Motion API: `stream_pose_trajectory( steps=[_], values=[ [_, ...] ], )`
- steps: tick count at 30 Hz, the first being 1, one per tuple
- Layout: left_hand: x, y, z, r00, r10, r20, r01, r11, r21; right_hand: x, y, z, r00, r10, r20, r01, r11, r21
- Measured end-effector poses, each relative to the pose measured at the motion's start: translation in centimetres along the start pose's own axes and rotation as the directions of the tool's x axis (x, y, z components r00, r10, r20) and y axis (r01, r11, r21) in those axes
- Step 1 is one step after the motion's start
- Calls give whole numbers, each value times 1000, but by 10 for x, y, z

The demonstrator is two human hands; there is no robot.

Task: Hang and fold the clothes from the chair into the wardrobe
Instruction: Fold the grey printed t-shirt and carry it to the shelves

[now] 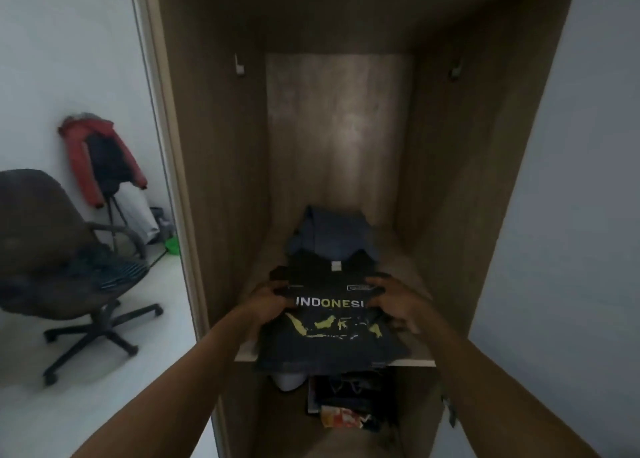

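Observation:
A folded black T-shirt (330,340) with white and yellow "INDONESIA" lettering and a yellow map print lies on the wardrobe shelf (415,361), its hem hanging over the front edge. My left hand (268,300) grips its left side and my right hand (396,301) grips its right side. Behind it on the same shelf lies a folded blue garment (334,234). The office chair (52,249) stands at the left with dark clothes (104,269) on its seat.
The wooden wardrobe (214,146) has two rod brackets (239,64) high on its side walls. Below the shelf lie dark items, a white object (289,381) and an orange-and-white packet (343,417). A red and dark jacket (100,156) hangs on the left wall.

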State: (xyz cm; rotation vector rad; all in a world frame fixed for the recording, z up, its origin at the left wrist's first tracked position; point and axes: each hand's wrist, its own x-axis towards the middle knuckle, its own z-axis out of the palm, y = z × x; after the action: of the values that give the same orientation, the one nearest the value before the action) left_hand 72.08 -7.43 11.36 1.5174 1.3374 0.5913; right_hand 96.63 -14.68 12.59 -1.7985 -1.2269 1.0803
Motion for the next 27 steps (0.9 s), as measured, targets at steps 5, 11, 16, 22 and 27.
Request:
stream_pose_trajectory(
  steps=[5,11,16,22,27],
  values=[
    [34,-1,2,993,12,-115,-20,997,-74,46,16,-10,996,-80,-31,78,995,-61],
    [78,22,13,991,3,-136,-8,999,-33,84,7,-12,977,-57,-205,40,995,-89],
    [106,28,22,993,39,-112,-67,964,-257,110,0,-9,953,-78,-294,116,987,115],
    [134,18,22,948,194,-251,-189,981,46,133,10,-22,947,-118,-300,135,990,34],
    [135,17,22,904,367,-220,-244,865,438,135,20,-21,924,-193,-329,93,950,-298]
  ],
)
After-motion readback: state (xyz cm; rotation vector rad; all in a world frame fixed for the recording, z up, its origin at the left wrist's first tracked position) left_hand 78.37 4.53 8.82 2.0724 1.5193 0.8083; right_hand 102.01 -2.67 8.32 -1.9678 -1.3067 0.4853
